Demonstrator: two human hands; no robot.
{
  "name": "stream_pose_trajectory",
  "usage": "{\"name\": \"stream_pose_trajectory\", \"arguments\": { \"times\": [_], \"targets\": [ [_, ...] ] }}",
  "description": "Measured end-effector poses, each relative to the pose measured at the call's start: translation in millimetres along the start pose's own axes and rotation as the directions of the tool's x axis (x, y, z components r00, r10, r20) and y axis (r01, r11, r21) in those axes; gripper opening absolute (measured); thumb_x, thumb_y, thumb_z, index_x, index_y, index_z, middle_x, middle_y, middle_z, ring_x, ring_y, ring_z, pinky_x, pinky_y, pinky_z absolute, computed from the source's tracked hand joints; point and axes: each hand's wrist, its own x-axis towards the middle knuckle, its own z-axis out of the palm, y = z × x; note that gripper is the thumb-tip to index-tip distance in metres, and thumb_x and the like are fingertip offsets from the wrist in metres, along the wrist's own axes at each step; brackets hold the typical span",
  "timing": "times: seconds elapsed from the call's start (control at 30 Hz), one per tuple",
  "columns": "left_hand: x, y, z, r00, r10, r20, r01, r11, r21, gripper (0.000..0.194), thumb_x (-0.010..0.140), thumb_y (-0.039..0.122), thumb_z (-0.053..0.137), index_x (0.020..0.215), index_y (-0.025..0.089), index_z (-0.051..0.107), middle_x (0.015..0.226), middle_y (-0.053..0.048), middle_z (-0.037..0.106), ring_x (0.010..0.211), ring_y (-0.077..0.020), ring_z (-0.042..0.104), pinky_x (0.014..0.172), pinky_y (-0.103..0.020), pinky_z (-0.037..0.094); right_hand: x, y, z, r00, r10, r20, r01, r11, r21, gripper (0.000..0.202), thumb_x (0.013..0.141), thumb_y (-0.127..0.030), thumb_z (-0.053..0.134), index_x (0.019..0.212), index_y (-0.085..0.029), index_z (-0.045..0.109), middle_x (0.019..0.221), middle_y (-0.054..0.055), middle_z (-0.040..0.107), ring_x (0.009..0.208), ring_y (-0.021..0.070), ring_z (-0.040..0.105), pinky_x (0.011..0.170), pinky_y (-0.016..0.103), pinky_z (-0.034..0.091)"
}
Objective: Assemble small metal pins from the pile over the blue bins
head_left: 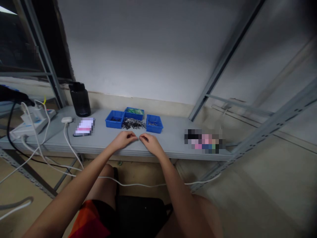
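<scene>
My left hand (125,139) and my right hand (149,142) meet near the front edge of the grey shelf (170,145). Both are closed in a pinch, fingertips almost touching. Whatever lies between the fingertips is too small to name. Just beyond them is a pile of thin dark and silvery metal pieces (134,123). Around the pile stand three blue bins: the left bin (114,124) has dark small parts, the back bin (134,115) holds something green, and the right bin (155,128) contains a few thin metallic pieces.
A dark bottle (80,100) stands at the back left, near a lit phone (84,126) and a white charger (67,120). Further left is a power strip (34,124) with cables. A blurred-out item (204,141) lies at the right. A white cable (138,185) hangs below the shelf.
</scene>
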Motion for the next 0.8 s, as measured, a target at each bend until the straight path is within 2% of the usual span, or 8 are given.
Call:
{"name": "stream_pose_trajectory", "arguments": {
  "times": [0.17,0.33,0.8],
  "targets": [
    [1,-5,0.7,0.998,0.000,-0.065,0.002,1.000,0.028,0.026,0.085,0.032,0.048,0.085,0.015,0.067,0.078,-0.005,0.069,0.071,-0.0175,0.059,0.069,-0.028,0.043,2,4,1,0.997,0.039,-0.068,-0.036,0.999,0.039,0.020,0.088,-0.030,0.049,0.087,-0.019,0.065,0.080,0.004,0.069,0.072,0.0172,0.061,0.069,0.027,0.043],
    [2,-8,1.6,0.997,-0.015,-0.082,0.016,1.000,0.015,0.026,0.083,0.031,0.047,0.084,0.014,0.066,0.079,-0.006,0.068,0.071,-0.0179,0.059,0.069,-0.029,0.043,2,7,2,0.992,0.057,-0.113,-0.053,0.998,0.034,0.022,0.087,-0.031,0.048,0.087,-0.019,0.065,0.080,0.005,0.069,0.072,0.0179,0.061,0.070,0.028,0.044],
    [4,-11,3.0,0.996,-0.011,-0.088,0.016,0.998,0.053,0.025,0.085,0.031,0.047,0.083,0.014,0.064,0.077,-0.005,0.067,0.070,-0.0174,0.058,0.068,-0.027,0.042,3,11,5,0.991,-0.010,-0.136,0.001,0.998,-0.070,0.015,0.088,-0.025,0.052,0.094,-0.019,0.065,0.085,0.005,0.069,0.076,0.0179,0.062,0.072,0.028,0.045]
  ]
}}
